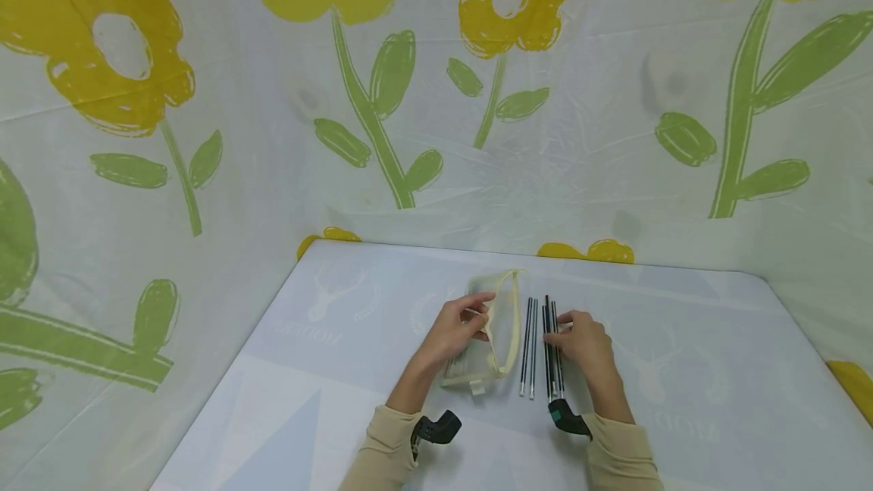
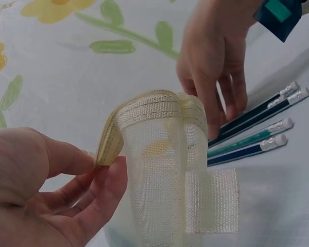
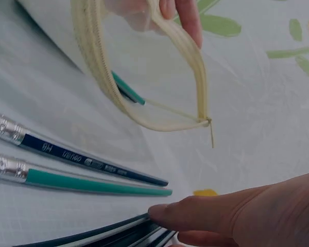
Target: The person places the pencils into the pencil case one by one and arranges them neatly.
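A pale yellow mesh pencil case (image 1: 480,361) lies on the table, its zipped mouth spread toward the right. My left hand (image 1: 452,333) pinches the edge of that mouth between thumb and fingers. Inside the loop of the zip, a teal pencil end (image 3: 136,94) shows in the right wrist view. Just right of the case lie a dark blue pencil (image 3: 87,158) and a teal pencil (image 3: 92,182), side by side, erasers toward me. My right hand (image 1: 588,341) grips several dark pencils (image 1: 549,373) beside them, thumb on their left side.
The white table (image 1: 273,370) carries faint deer and lettering prints. Flowered sheeting (image 1: 580,135) stands as walls behind it and at the sides. A black wrist mount (image 1: 439,428) is strapped to the left wrist, another black wrist mount (image 1: 567,417) to the right.
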{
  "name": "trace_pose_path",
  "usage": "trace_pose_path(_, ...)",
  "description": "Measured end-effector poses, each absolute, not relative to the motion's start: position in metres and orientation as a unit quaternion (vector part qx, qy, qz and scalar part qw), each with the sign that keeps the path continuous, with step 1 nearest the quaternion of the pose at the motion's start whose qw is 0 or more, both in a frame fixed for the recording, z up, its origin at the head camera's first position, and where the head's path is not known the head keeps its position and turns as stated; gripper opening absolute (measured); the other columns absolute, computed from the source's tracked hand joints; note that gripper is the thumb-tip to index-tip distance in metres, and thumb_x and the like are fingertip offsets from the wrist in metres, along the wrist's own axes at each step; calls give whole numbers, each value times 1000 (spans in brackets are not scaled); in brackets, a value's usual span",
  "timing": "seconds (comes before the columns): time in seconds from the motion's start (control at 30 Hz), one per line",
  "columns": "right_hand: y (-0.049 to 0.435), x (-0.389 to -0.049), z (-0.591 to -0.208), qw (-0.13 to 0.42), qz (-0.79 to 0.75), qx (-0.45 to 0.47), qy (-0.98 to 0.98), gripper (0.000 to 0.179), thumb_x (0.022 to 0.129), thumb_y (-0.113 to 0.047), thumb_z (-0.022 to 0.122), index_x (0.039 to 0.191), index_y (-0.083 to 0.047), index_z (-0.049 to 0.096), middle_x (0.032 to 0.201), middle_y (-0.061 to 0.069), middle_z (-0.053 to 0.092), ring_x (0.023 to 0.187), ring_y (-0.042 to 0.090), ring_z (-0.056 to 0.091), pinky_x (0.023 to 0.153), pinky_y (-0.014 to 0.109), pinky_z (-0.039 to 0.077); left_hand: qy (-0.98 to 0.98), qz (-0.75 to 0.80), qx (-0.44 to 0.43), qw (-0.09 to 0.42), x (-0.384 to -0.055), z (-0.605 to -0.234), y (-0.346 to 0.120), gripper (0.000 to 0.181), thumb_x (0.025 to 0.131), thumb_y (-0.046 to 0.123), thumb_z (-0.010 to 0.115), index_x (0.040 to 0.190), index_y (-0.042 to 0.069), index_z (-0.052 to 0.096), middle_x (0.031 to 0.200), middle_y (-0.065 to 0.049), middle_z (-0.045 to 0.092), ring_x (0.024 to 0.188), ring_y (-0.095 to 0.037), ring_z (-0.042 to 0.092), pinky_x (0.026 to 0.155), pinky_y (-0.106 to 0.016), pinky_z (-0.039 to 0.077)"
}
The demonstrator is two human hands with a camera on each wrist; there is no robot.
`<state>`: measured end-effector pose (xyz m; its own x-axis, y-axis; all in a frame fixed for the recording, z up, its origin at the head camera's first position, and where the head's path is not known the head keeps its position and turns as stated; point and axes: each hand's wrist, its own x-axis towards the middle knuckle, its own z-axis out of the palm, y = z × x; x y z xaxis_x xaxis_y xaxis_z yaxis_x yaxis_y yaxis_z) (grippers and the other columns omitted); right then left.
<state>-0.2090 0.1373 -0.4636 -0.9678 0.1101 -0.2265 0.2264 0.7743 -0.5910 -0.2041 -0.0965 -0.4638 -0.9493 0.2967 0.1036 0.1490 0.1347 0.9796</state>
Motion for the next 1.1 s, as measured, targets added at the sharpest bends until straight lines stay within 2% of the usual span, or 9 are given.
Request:
trace_pose_path(0.13,136,-207,-465,81,-315,92,941,47,85,-22,74,121,6,60,98,21,70,75,24,64,61,37,54,750,642,152,55,-204,-464,-96,39,97,-2,51,137,-3,54,108,-26,56,84,-17,58,76,-53,63)
trace_pose_path(0.33,134,-206,-463,88,-321,100,938,45,85,-23,74,118,5,61,102,23,69,78,27,63,59,34,53,753,638,154,55,-204,-465,-96,39,98,-2,52,137,-1,55,109,-26,57,85,-19,59,78,-55,62)
trace_pose_path(0.67,133,-206,-463,83,-319,104,938,42,85,-22,74,116,4,63,99,21,70,78,27,64,59,35,53,760,628,160,52,-204,-466,-97,39,97,-2,52,137,-2,54,108,-25,57,84,-19,58,69,-32,66)
trace_pose_path(0.93,133,-208,-462,89,-334,107,932,44,87,-20,72,123,3,60,101,21,71,72,22,65,58,32,54,754,634,160,58,-203,-465,-97,39,98,0,52,137,-2,54,109,-26,56,85,-22,58,75,-47,64)
trace_pose_path(1.1,134,-209,-461,96,-363,102,921,41,90,-17,68,125,3,59,103,23,70,67,18,65,57,30,55,757,631,160,58,-203,-466,-97,39,98,-1,52,137,-1,54,109,-25,56,83,-19,57,75,-47,65)
